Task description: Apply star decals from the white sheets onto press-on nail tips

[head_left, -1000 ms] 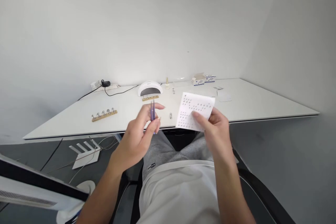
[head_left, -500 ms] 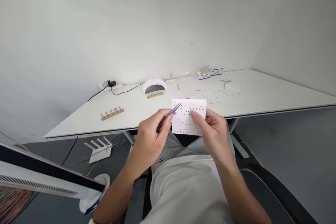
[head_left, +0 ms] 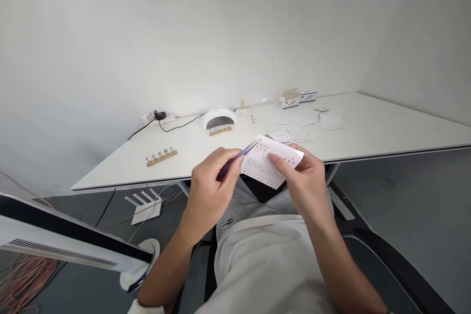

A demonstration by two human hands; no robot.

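My left hand (head_left: 213, 184) is closed round a pair of purple tweezers (head_left: 236, 158), whose tips lie at the upper left corner of a white sticker sheet (head_left: 270, 169). Rows of small dark star-like marks cover the sheet. My right hand (head_left: 303, 174) pinches the sheet on its right side, thumb on top and fingers behind. The sheet is tilted, held over my lap near the desk's front edge. Whether the tweezer tips grip a sticker is too small to tell.
On the white desk (head_left: 198, 157) stand a white nail lamp (head_left: 220, 117), a wooden strip with metal stands (head_left: 162, 158), a second strip (head_left: 221, 131), a small bottle (head_left: 243, 109), more sheets (head_left: 300, 133) and small boxes (head_left: 289, 99). Below are a router (head_left: 146, 211) and a white tower appliance (head_left: 73, 240).
The sticker sheet has turned clockwise in my right hand, its right side now lower. The tweezer tips have come to its upper left corner. The camera view has shifted slightly.
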